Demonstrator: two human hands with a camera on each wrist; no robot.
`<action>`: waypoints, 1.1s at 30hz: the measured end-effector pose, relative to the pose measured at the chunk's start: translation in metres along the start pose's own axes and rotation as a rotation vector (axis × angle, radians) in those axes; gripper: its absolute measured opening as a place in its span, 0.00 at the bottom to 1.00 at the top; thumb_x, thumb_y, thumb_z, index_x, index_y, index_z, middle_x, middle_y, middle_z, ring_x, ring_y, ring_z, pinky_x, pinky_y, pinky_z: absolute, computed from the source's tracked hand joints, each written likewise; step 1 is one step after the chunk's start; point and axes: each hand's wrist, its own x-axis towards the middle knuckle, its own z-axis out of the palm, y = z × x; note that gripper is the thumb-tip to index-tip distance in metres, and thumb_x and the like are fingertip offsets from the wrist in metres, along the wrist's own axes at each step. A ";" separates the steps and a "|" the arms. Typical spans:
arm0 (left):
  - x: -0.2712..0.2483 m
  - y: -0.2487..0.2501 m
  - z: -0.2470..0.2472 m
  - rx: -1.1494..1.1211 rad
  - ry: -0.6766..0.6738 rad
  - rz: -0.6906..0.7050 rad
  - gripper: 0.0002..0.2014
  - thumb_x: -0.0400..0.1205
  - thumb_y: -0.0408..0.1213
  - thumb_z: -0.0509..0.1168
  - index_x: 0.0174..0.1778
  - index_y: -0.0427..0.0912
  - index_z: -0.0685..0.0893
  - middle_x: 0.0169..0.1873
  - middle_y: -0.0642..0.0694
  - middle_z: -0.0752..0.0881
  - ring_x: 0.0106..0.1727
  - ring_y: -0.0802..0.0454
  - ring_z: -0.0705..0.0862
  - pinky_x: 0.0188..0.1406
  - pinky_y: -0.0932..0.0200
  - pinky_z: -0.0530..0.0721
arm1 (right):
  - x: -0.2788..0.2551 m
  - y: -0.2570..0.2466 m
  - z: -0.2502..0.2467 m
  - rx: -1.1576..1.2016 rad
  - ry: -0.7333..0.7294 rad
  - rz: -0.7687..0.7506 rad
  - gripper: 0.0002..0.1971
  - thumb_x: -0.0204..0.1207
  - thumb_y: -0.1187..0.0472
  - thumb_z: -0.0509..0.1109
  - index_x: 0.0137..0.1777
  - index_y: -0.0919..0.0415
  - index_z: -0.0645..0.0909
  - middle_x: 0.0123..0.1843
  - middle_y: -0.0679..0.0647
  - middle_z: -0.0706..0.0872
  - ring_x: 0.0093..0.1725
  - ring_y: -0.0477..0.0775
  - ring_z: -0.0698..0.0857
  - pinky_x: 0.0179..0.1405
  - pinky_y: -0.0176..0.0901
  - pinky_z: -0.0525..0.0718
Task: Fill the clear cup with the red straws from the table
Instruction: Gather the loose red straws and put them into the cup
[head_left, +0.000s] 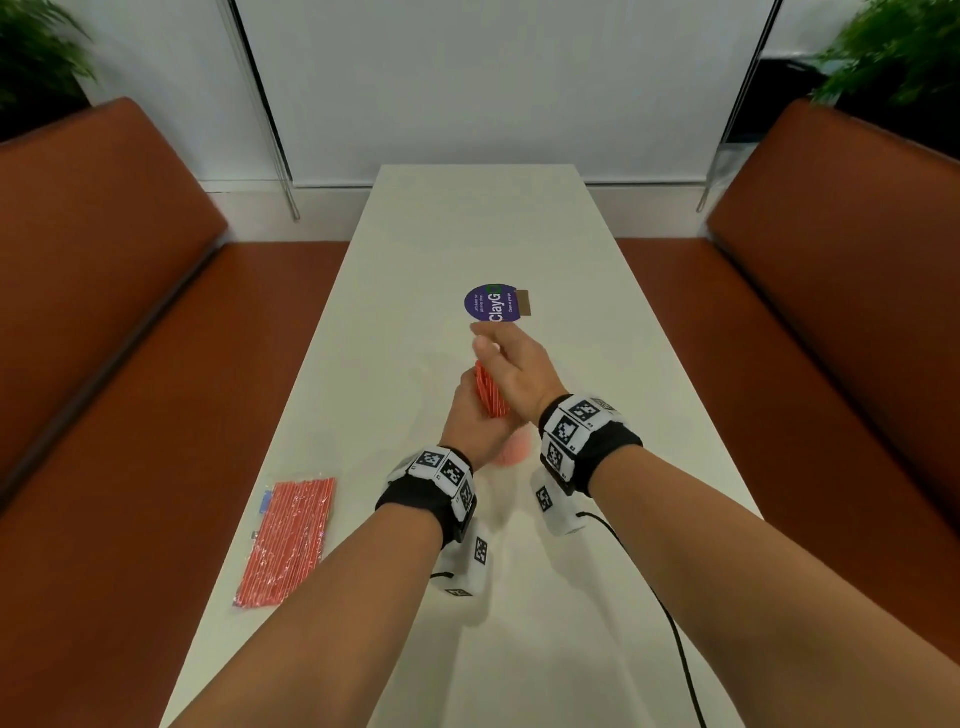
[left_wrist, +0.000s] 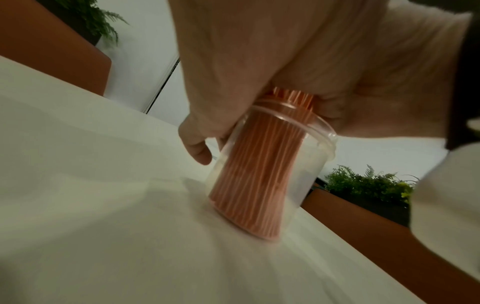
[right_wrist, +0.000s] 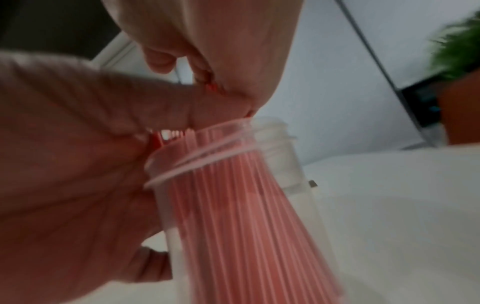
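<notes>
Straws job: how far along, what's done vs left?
Done: a bundle of red straws already stands inside the clear cup on the table. In hand: the left hand grips the bundle's top; the right hand rests against it, fingers straight. Left: a sealed bag of straws lies untouched at the table's left edge.

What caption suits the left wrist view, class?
A bundle of red straws stands in the clear cup on the white table, gathered at the top by both hands.

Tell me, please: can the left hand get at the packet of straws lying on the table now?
Probably not at once: the left hand grips the red straws in the clear cup. Nothing covers the packet of straws itself.
</notes>
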 end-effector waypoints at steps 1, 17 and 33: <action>0.000 0.000 0.000 0.010 -0.045 0.013 0.32 0.68 0.30 0.77 0.66 0.42 0.71 0.56 0.50 0.83 0.57 0.56 0.85 0.47 0.70 0.83 | 0.000 -0.001 0.002 -0.175 -0.084 -0.081 0.19 0.84 0.56 0.58 0.70 0.63 0.77 0.70 0.58 0.80 0.67 0.54 0.78 0.71 0.45 0.73; -0.008 0.000 -0.012 0.147 -0.101 -0.029 0.42 0.60 0.39 0.76 0.72 0.46 0.68 0.55 0.51 0.83 0.55 0.51 0.84 0.58 0.53 0.83 | -0.026 0.046 -0.026 -0.435 -0.220 -0.297 0.45 0.69 0.28 0.54 0.82 0.53 0.57 0.85 0.56 0.57 0.84 0.63 0.55 0.82 0.57 0.56; -0.013 0.003 -0.018 0.190 -0.112 -0.065 0.43 0.61 0.36 0.82 0.70 0.48 0.68 0.58 0.56 0.82 0.57 0.59 0.82 0.58 0.57 0.83 | -0.008 0.031 0.000 -0.699 -0.172 -0.311 0.29 0.80 0.49 0.46 0.77 0.58 0.70 0.80 0.59 0.70 0.78 0.67 0.69 0.76 0.64 0.68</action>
